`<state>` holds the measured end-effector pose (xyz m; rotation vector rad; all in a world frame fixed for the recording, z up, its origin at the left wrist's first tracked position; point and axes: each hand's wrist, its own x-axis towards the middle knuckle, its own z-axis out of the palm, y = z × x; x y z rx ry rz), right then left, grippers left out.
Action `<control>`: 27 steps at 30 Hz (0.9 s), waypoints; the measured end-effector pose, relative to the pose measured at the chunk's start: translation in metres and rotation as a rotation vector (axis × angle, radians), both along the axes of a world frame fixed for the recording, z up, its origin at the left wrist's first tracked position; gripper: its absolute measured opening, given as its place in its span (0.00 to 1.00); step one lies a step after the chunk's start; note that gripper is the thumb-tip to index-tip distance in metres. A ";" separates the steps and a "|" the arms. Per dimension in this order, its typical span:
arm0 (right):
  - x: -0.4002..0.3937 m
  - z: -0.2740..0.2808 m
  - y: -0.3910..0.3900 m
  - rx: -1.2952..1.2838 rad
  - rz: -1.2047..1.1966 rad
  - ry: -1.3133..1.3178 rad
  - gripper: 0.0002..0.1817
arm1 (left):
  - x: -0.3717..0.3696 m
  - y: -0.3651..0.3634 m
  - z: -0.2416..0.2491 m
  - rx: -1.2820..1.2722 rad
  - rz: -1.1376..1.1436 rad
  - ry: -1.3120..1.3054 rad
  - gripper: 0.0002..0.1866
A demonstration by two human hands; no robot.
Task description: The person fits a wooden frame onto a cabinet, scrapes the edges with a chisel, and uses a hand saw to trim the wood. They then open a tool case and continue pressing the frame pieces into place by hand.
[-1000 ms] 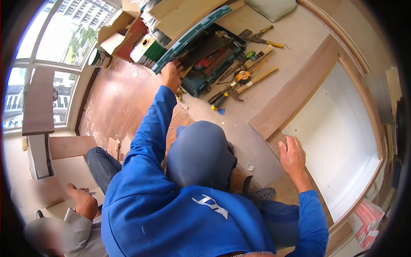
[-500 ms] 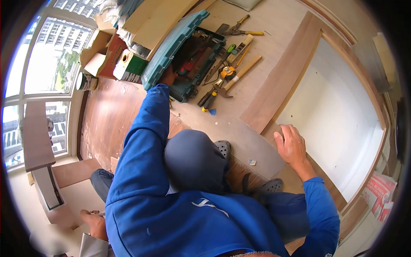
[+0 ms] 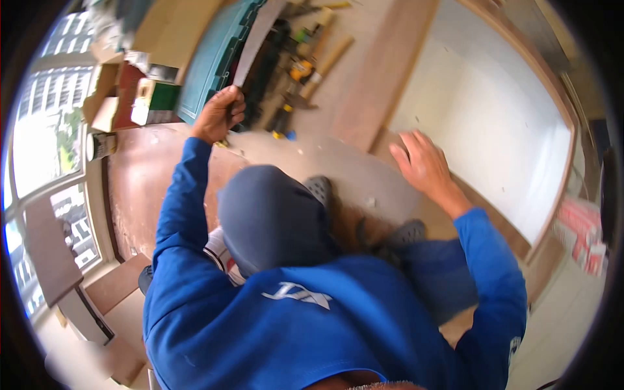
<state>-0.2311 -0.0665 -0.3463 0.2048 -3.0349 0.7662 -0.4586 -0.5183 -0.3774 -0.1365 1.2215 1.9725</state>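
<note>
My left hand [image 3: 221, 116] is closed around the dark handle of a handsaw, whose long grey blade [image 3: 255, 44] points up and away. The blade passes in front of an open teal toolbox [image 3: 203, 81], overlapping its lid and dark inside. My right hand [image 3: 422, 162] has its fingers stretched out and slightly apart, at the near corner of a wood-framed white panel [image 3: 484, 110]. No tool shows in it. Beside the toolbox lie a hammer [image 3: 328, 65], a yellow tape measure [image 3: 301, 70] and yellow-and-black handled tools [image 3: 281, 120], all blurred.
Cardboard boxes [image 3: 110, 97], a green-and-white box [image 3: 155, 102] and a small can [image 3: 101, 146] stand by the window at left. Boards [image 3: 55, 250] are at lower left. My bent knee [image 3: 273, 214] and grey clogs [image 3: 318, 190] are between my arms. A red-and-white bag [image 3: 578, 231] lies at right.
My left hand has come out of the toolbox, back towards me, with the handsaw. My right hand stays near the panel corner. The view has shifted, and another person's hand at lower left is gone.
</note>
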 end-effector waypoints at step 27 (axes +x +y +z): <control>-0.104 0.125 0.014 -1.732 0.438 -0.139 0.18 | 0.067 0.250 0.094 0.519 -0.756 0.232 0.18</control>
